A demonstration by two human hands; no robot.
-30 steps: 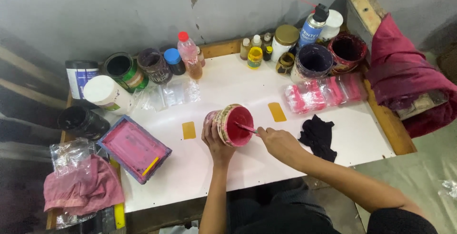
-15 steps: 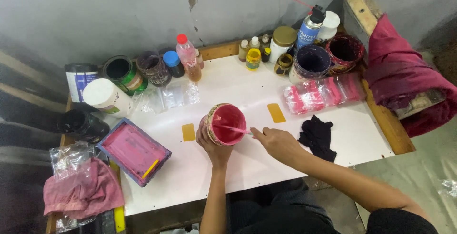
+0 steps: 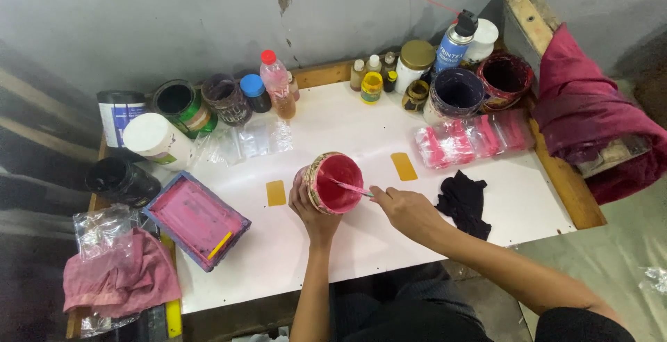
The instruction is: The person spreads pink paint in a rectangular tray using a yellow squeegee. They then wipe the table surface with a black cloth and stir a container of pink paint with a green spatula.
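currently the left hand [image 3: 313, 210] is wrapped around the underside and side of a small paint tub [image 3: 332, 182], fingers closed on its wall, holding it tilted toward the person just above the white table [image 3: 361, 245]. the tub's inside is coated in pink-red paint. right hand [image 3: 410, 210] has its fingers pinched together on the end of a thin stick [image 3: 351, 188]; the stick's far end sits inside the tub, against the paint.

tub position: near table centre, between two yellow tape strips [image 3: 276, 192]. black cloth [image 3: 465, 199] lies just beside the right hand, not touching it as far as can be told.

left side of table: pink-stained printing frame [image 3: 196, 218], pink rag [image 3: 118, 276] at the corner, white-lidded jar [image 3: 156, 139]. back edge, along the wall: dark open cans, small bottles, a blue spray can [image 3: 453, 43], a clear bottle with red cap [image 3: 276, 81]. pink-smeared plastic bags [image 3: 472, 139] lie right of centre. maroon cloth [image 3: 590, 112] is draped over a wooden piece at far right.
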